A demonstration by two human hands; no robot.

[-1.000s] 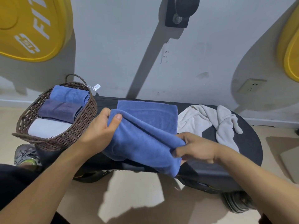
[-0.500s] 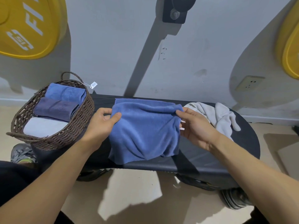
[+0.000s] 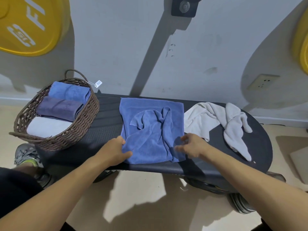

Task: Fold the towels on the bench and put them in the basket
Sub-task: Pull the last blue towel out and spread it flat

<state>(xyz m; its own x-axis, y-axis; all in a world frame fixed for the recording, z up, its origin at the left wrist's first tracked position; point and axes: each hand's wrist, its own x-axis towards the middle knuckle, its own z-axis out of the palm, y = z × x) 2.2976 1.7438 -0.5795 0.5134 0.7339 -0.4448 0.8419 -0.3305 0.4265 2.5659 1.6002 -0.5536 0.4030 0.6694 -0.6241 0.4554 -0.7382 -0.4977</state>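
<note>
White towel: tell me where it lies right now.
In the head view the white towel lies crumpled on the right part of the bench, just right of the blue towel, beyond the right hand.

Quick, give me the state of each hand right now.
Left hand: grips the near-left edge of the blue towel.
Right hand: open, fingers loose over the towel's near-right edge, holding nothing.

Blue towel (image 3: pixel 150 130) now lies rumpled on the bench (image 3: pixel 106 120).
</note>
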